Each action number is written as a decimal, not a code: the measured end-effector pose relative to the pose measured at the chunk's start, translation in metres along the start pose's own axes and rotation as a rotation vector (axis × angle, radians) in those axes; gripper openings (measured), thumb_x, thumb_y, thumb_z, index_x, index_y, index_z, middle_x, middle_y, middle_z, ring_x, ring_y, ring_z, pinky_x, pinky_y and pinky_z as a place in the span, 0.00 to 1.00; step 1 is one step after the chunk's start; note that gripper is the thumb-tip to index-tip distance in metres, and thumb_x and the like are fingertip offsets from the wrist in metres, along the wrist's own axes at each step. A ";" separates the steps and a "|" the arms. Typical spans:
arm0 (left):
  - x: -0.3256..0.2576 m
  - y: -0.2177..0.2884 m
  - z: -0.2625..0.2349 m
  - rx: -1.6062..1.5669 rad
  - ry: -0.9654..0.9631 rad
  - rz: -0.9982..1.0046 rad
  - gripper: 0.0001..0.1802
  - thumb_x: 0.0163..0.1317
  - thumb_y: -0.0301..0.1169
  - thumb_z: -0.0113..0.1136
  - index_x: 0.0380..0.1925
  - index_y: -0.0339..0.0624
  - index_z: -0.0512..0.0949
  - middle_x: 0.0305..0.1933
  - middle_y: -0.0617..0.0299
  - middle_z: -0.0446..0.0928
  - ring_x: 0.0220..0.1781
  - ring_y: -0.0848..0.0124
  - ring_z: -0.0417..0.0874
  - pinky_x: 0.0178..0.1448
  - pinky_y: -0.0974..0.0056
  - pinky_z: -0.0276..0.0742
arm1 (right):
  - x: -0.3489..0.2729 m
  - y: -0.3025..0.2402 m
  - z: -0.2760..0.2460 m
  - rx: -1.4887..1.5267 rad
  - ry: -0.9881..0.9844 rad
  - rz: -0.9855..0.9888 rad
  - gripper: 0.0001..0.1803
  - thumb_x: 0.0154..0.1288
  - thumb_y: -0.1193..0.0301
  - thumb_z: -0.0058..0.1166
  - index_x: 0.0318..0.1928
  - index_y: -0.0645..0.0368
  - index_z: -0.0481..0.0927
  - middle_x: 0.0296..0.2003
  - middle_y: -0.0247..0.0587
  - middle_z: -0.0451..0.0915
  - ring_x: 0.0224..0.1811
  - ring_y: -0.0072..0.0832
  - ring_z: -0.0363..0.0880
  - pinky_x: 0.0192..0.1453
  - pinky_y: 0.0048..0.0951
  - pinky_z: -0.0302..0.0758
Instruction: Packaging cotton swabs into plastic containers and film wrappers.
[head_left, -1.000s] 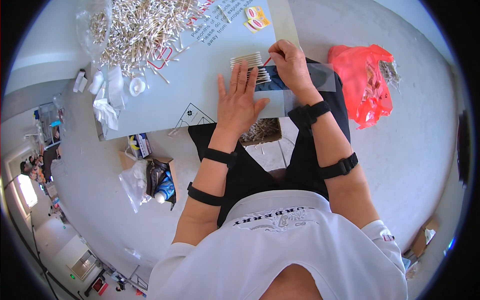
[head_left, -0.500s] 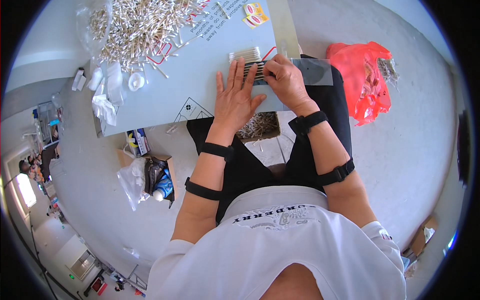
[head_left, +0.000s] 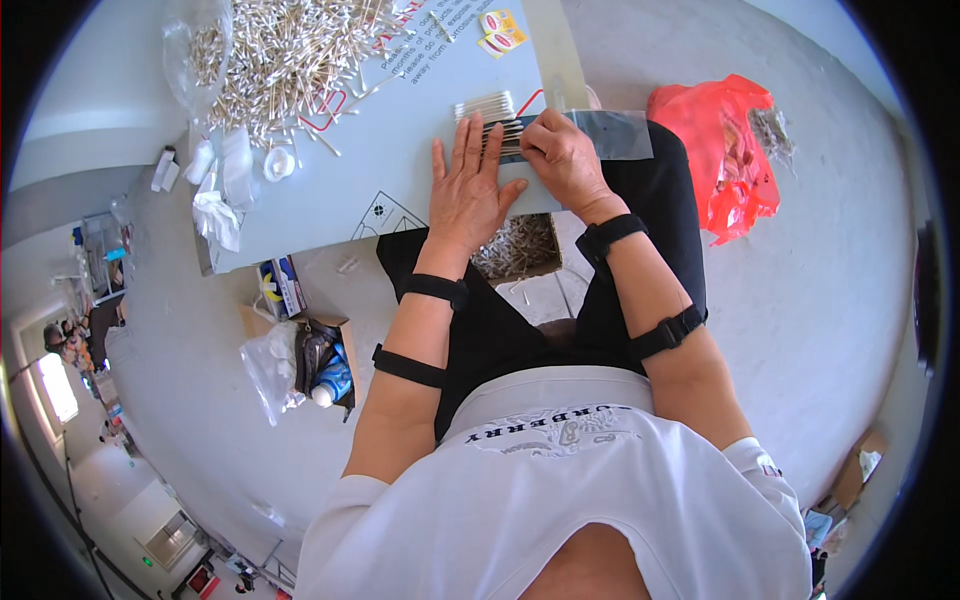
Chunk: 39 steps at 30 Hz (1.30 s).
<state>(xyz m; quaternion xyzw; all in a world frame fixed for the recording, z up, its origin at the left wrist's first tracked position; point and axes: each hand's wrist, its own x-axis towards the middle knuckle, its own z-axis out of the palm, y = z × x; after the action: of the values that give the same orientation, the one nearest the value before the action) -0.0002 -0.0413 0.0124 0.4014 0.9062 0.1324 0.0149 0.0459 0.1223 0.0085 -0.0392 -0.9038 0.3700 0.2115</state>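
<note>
White-tipped cotton swabs (head_left: 486, 105) lie side by side in a flat row on the worktop (head_left: 330, 185), the nearer ones overlapping a clear plastic sleeve (head_left: 622, 136) that juts past its right edge.

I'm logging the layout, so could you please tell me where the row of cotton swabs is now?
In the head view, the row of cotton swabs lies to the lower right of the loose swab pile, partly covered by the left hand.

Grey floor (head_left: 820, 260), pale wall (head_left: 90, 135), bright window (head_left: 58, 388)
</note>
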 end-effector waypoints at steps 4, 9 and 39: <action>-0.002 0.002 0.002 0.004 0.009 -0.038 0.44 0.61 0.50 0.56 0.71 0.42 0.51 0.77 0.54 0.43 0.79 0.59 0.43 0.77 0.44 0.36 | -0.004 0.000 0.002 0.041 0.056 -0.014 0.02 0.54 0.78 0.57 0.27 0.60 0.77 0.32 0.42 0.74 0.35 0.42 0.78 0.39 0.36 0.75; -0.003 0.003 0.005 0.002 0.016 -0.042 0.45 0.61 0.51 0.55 0.71 0.41 0.49 0.78 0.54 0.43 0.79 0.60 0.42 0.77 0.45 0.35 | 0.000 -0.004 0.004 -0.067 0.010 0.170 0.01 0.53 0.76 0.57 0.27 0.59 0.78 0.31 0.43 0.75 0.35 0.44 0.78 0.38 0.38 0.75; -0.002 0.005 0.000 -0.024 0.018 -0.059 0.45 0.60 0.50 0.57 0.70 0.38 0.52 0.77 0.53 0.46 0.79 0.59 0.44 0.77 0.45 0.36 | -0.001 -0.004 0.000 -0.035 -0.020 0.201 0.11 0.50 0.75 0.61 0.37 0.56 0.82 0.31 0.39 0.77 0.34 0.37 0.80 0.39 0.34 0.76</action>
<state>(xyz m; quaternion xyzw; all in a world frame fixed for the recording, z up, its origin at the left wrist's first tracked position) 0.0052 -0.0396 0.0133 0.3729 0.9161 0.1464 0.0155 0.0468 0.1186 0.0109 -0.1298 -0.9036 0.3740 0.1635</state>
